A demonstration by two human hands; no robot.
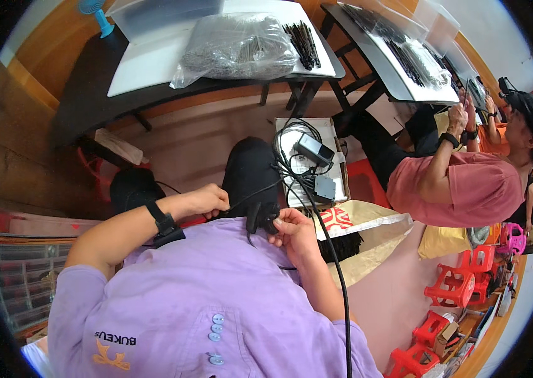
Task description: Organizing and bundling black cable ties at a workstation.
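Observation:
My left hand (208,200) is closed over my lap, its fingertips pinching a thin black cable (252,192) that runs toward the coiled cables at right. In my right hand (296,232) is a small black device (263,217), gripped between thumb and fingers just above my lap; its exact kind cannot be made out. A thin cord hangs below it. Beside my right knee, a shallow white box (341,165) holds coiled black cables (286,165), a silver-and-black box-shaped device (314,150) and a smaller grey one (324,188).
An open paper sack (373,242) with black strips stands by my right forearm. Ahead is a dark table (84,94) bearing a clear plastic bag (241,47) and dark thin rods (302,45). A person (455,183) sits at right, near red stools (449,286).

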